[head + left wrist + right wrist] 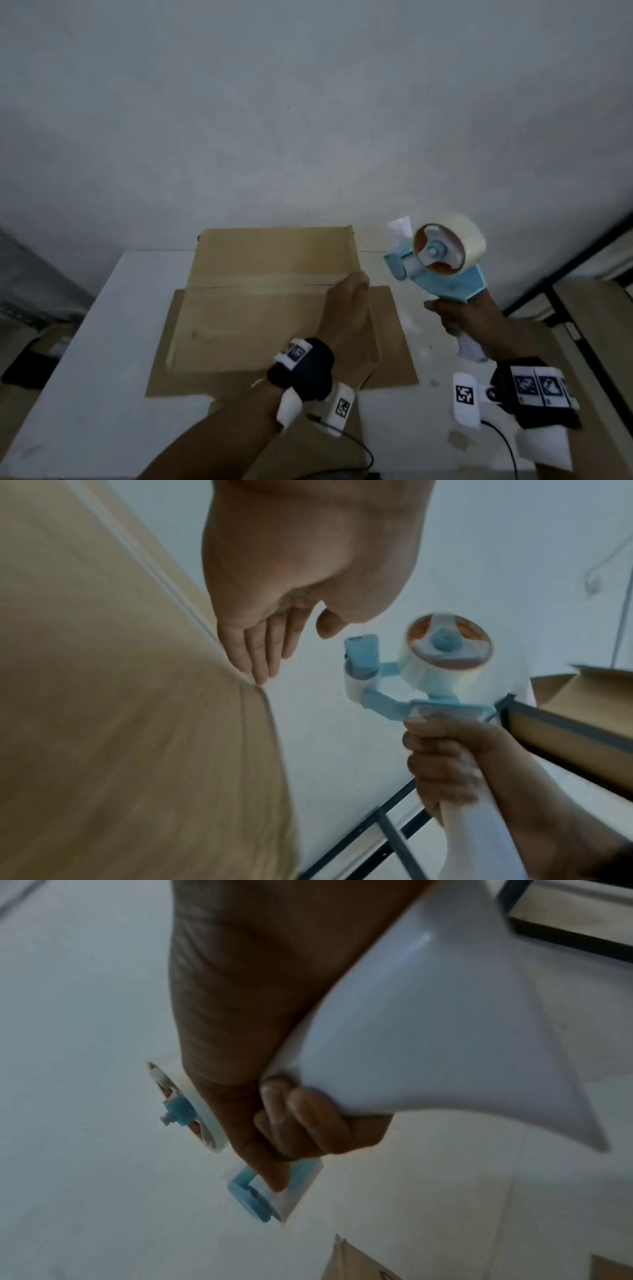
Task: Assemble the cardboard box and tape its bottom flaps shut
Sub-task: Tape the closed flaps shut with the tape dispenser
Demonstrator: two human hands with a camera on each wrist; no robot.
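Wrists: black bands with white printed marker tags sit on both forearms at the bottom of the head view, each trailing a thin black cable.
Left hand (346, 308): fingers straight and held together, laid flat on the brown cardboard box (270, 301); the fingertips (255, 666) touch the right end of the centre seam at the box's edge, and the thumb stands slightly apart.
Right hand (469, 318): fingers curled tight round the white handle of the light-blue tape dispenser (442, 267), holding it up in the air to the right of the box, apart from the cardboard.
Tape dispenser: carries a roll of clear packing tape (459, 243) on a white and blue hub with an orange core; its blue roller end points toward the box, and a short pale tab of tape sticks up above it.
Box: stands in the middle of the white worktop (82, 359), its two large flaps folded shut and meeting along a seam that runs left to right; a glossy strip appears to lie along that seam, though blur makes it hard to confirm.
Under the box: a flat brown cardboard sheet (394, 342) juts out on the left, right and near sides.
Background: a plain pale wall (308, 102) behind the worktop; a dark metal frame (555, 274) and another open cardboard box (589, 685) at the right.
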